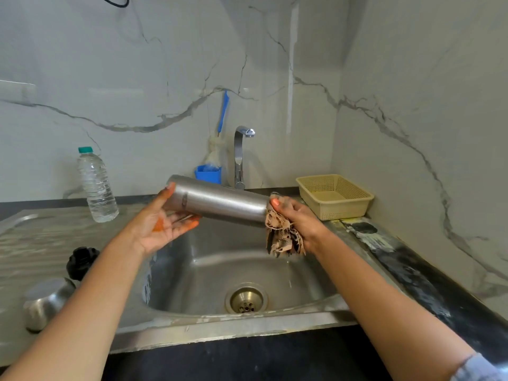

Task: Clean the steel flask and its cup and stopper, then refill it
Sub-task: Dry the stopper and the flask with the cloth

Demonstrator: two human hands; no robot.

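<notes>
Grip, right: right hand (298,218) is clenched round a frayed tan and dark cloth (283,237), thumb on top, pressing it to the right end of the flask (220,202). Loose cloth hangs below the fist.

Grip, left: left hand (165,218) is released, palm up and fingers nearly straight, and cradles the flask's left end from underneath (it supports the flask, it does not clasp it). One digit lies up along that end.

Flask: lies almost level between the two hands, left end a little higher, in the air above the sink (170,273). I cannot tell from the head view which end is the mouth.

Below: the drain (246,299) sits in the basin floor, toward my side. The tap (240,158) stands behind the flask, at the back rim.

Other task parts: the steel cup (45,303) sits mouth down on the ribbed draining board at left, partly behind my left forearm. The black stopper (81,261) is just beyond it, close but I cannot tell if they touch.

Surroundings: a clear water bottle (96,185) with a green cap stands upright further back on the board. A blue holder (208,174) with a brush (223,111) is beside the tap. A beige basket (334,196) sits on the right corner of the dark counter (412,270).
</notes>
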